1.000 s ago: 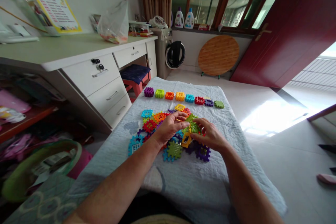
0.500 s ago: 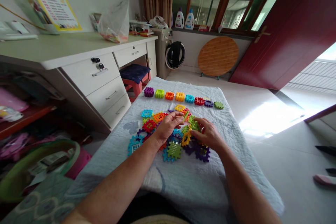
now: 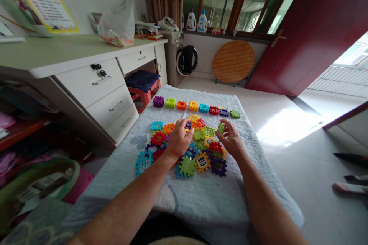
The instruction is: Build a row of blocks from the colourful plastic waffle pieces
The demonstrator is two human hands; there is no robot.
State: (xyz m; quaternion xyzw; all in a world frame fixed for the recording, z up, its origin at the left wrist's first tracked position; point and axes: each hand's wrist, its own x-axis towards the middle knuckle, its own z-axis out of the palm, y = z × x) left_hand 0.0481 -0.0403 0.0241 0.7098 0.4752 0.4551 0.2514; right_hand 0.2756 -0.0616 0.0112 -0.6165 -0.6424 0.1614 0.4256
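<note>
A heap of colourful interlocking plastic building tiles lies on the cloth, square with notched edges. My left hand [image 3: 178, 139] hovers over the heap's middle, its thumb apart from the curved fingers and nothing clearly held. At the heap's right side, my right hand [image 3: 230, 140] pinches a green tile [image 3: 220, 127] between thumb and fingers. Below the hands sit a green tile [image 3: 187, 166], a yellow window tile [image 3: 202, 162] and a dark purple tile [image 3: 219, 166]. A red tile [image 3: 215, 147] is close to my right thumb. My left hand and forearm cover part of the heap.
Beyond the heap runs a row of assembled blocks, from a purple block [image 3: 158, 102] to a green one [image 3: 235, 114]. All rest on a cloth-covered table [image 3: 161, 195]. A white desk [image 3: 86, 51] and a stool [image 3: 143, 82] stand left, a washing machine [image 3: 174, 61] behind.
My hands have moved apart, and the green tile is now at my right hand's fingertips. A yellow tile near my right hand now lies flat in the heap. The view has shifted slightly right.
</note>
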